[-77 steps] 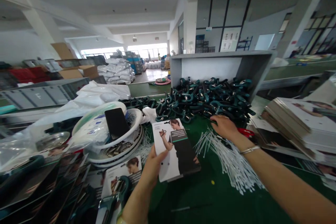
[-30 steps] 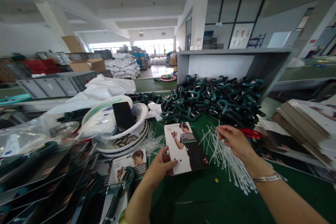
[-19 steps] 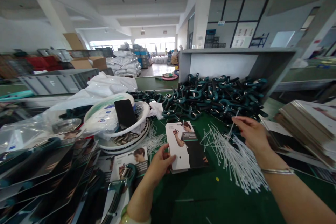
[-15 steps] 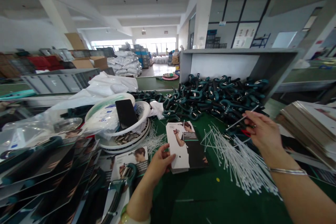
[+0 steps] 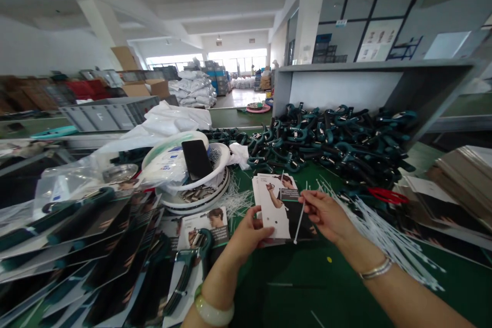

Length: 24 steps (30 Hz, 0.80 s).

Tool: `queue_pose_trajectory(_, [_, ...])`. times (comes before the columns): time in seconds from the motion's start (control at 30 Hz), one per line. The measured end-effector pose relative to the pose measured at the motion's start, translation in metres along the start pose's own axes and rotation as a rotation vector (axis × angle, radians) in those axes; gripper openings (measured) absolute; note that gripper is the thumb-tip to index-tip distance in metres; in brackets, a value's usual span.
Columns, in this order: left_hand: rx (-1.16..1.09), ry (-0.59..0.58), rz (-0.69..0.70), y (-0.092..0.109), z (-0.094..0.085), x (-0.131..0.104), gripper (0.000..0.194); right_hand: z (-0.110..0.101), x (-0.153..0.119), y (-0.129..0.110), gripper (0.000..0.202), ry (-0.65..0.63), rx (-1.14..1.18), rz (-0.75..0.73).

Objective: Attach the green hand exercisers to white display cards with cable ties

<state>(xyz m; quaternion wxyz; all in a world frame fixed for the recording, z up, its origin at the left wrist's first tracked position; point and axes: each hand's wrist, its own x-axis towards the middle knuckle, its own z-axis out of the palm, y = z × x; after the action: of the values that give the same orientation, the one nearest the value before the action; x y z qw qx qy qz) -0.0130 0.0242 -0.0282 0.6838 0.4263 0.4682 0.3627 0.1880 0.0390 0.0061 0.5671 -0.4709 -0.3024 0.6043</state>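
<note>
A stack of printed cards [image 5: 277, 210] lies on the green table [image 5: 284, 292], the top card showing two small holes. My left hand [image 5: 251, 230] grips the stack's left edge, thumb on top and fingers at the side. Between the thumb and fingertips of my right hand [image 5: 323, 212] is a white cable tie [image 5: 299, 228], held over the dark right part of the top card with its head pointing down. A loose pile of white cable ties [image 5: 392, 246] spreads beyond my right wrist. Behind the cards lies a heap of dark green tools [image 5: 338, 138].
At left, tools on cards [image 5: 96, 241] overlap in a pile. A black phone [image 5: 197, 160] rests on a white basin [image 5: 219, 164]. Red-handled scissors [image 5: 388, 195] and stacked cards [image 5: 465, 179] are at right. A grey bin [image 5: 369, 69] lies on its side behind the heap.
My right hand has moved left from above the cable tie pile to the card stack, bringing the cable tie. My left hand keeps hold of the stack. The view has shifted slightly.
</note>
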Motion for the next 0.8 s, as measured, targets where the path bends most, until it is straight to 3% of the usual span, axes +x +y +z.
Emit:
queue_pose_trajectory(0.3, [-0.017,0.088,0.032,0.001,-0.002,0.001,0.058,0.009,0.004,0.017,0.022,-0.003,-0.069,0.063])
queue_pose_trajectory(0.4, [-0.022,0.089,0.057,0.002,-0.003,0.001,0.055,0.009,-0.001,0.016,0.023,-0.055,-0.214,0.02])
queue_pose_trajectory(0.47, [-0.029,0.088,0.063,0.002,-0.004,0.0,0.053,0.01,-0.009,0.009,0.021,-0.166,-0.507,-0.1])
queue_pose_trajectory(0.57, [-0.033,0.082,0.054,0.004,-0.004,-0.001,0.053,0.013,-0.023,-0.006,0.02,-0.341,-1.247,-0.464])
queue_pose_trajectory(0.67, [-0.033,0.078,0.056,0.005,-0.004,-0.001,0.052,0.018,-0.032,-0.014,0.02,-0.375,-1.865,-0.762])
queue_pose_trajectory(0.8, [-0.042,0.059,0.072,0.003,-0.002,-0.001,0.051,0.025,-0.033,-0.01,0.017,-0.464,-2.095,-0.922])
